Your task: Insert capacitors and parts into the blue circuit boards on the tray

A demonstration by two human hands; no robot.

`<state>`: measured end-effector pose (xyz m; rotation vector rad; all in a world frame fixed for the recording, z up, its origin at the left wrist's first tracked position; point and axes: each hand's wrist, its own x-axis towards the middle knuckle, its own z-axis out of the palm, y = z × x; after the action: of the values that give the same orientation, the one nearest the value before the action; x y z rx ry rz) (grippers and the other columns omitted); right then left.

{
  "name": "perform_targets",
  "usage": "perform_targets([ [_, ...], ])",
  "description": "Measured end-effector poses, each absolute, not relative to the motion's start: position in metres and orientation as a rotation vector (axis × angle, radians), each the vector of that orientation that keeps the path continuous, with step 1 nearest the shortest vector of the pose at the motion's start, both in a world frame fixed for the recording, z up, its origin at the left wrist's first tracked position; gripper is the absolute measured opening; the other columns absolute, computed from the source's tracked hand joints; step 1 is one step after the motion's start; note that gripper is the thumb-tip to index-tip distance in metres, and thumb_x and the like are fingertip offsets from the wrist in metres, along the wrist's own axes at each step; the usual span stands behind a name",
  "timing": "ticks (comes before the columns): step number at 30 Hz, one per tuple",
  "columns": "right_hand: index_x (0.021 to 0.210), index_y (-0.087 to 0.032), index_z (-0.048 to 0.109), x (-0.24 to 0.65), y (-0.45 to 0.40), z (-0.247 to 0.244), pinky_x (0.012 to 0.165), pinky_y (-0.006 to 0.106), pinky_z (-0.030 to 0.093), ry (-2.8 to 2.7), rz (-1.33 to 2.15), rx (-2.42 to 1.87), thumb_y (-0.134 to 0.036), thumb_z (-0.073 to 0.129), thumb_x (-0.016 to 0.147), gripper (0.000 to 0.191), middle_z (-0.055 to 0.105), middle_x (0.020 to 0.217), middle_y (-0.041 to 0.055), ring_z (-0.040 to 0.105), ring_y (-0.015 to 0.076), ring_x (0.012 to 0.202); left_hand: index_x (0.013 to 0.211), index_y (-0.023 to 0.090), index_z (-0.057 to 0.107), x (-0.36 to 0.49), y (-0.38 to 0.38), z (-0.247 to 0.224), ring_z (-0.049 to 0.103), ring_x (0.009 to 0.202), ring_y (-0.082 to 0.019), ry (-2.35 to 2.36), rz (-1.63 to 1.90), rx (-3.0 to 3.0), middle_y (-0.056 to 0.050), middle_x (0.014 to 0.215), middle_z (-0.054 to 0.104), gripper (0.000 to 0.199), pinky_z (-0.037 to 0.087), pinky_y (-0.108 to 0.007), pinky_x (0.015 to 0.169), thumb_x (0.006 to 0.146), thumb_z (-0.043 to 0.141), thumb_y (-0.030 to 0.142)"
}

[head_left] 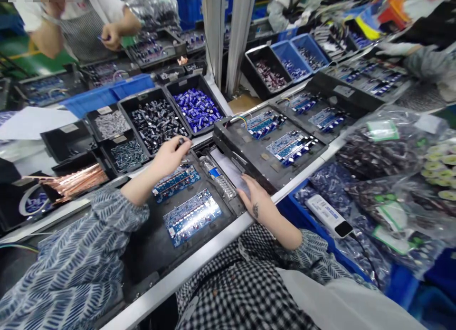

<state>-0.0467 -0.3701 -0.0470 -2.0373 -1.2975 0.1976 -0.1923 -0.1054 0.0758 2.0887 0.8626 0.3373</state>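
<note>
My left hand [171, 156] is closed in a pinch on a small dark component [181, 141], above the near edge of a bin of black components [156, 123]. Below it, a blue circuit board [177, 182] lies in a black tray [149, 240], with another blue board [194, 216] nearer to me. My right hand [254, 197] lies at the tray's right side, fingers stretched out over a pale strip [228, 166], beside the wall of a second black tray [245, 171]. A clear tube with a blue label [217, 175] lies between the boards and that hand.
Bins of blue capacitors [197, 109], small pins [128, 154] and copper-coloured strips [76, 180] stand beyond the tray. Populated boards [292, 147] fill the second tray. A metal rail [213, 254] runs along the front. A white device [329, 216] lies right; other people's hands [112, 35] show behind.
</note>
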Motion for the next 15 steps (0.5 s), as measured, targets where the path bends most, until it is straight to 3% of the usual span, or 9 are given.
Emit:
perform_targets([
  [3, 0.139, -0.019, 0.059, -0.045, -0.371, -0.048, 0.118, 0.052, 0.046, -1.272, 0.209, -2.014, -0.045, 0.048, 0.102, 0.047, 0.063, 0.142, 0.0177, 0.061, 0.0302, 0.133, 0.097, 0.016, 0.059, -0.212, -0.143, 0.08, 0.039, 0.051, -0.009, 0.768, 0.225, 1.788, 0.004, 0.067, 0.044, 0.033, 0.032, -0.018, 0.047, 0.092, 0.057, 0.049],
  [8, 0.136, -0.016, 0.062, -0.041, -0.368, -0.044, 0.116, 0.051, 0.048, -1.283, 0.209, -1.982, -0.049, 0.047, 0.102, 0.05, 0.065, 0.14, 0.0188, 0.062, 0.0305, 0.131, 0.096, 0.017, 0.055, -0.25, -0.18, 0.081, 0.033, 0.051, -0.006, 0.756, 0.144, 1.466, 0.007, 0.07, 0.038, 0.054, 0.024, -0.013, 0.044, 0.079, 0.073, 0.065],
  [12, 0.131, -0.016, 0.065, -0.037, -0.368, -0.047, 0.112, 0.05, 0.052, -1.288, 0.158, -1.985, -0.051, 0.046, 0.102, 0.049, 0.069, 0.134, 0.018, 0.066, 0.03, 0.126, 0.097, 0.018, 0.053, -0.262, -0.201, 0.07, 0.031, 0.051, -0.005, 0.697, 0.131, 1.369, 0.007, 0.071, 0.037, 0.054, 0.023, -0.013, 0.043, 0.082, 0.071, 0.067],
  [15, 0.125, -0.018, 0.068, -0.036, -0.371, -0.051, 0.108, 0.053, 0.054, -1.288, 0.09, -1.994, -0.053, 0.049, 0.1, 0.047, 0.071, 0.129, 0.0182, 0.068, 0.0313, 0.122, 0.1, 0.019, 0.053, -0.261, -0.211, 0.059, 0.03, 0.05, -0.006, 0.626, 0.164, 1.391, 0.006, 0.072, 0.043, 0.039, 0.026, -0.016, 0.044, 0.093, 0.062, 0.056],
])
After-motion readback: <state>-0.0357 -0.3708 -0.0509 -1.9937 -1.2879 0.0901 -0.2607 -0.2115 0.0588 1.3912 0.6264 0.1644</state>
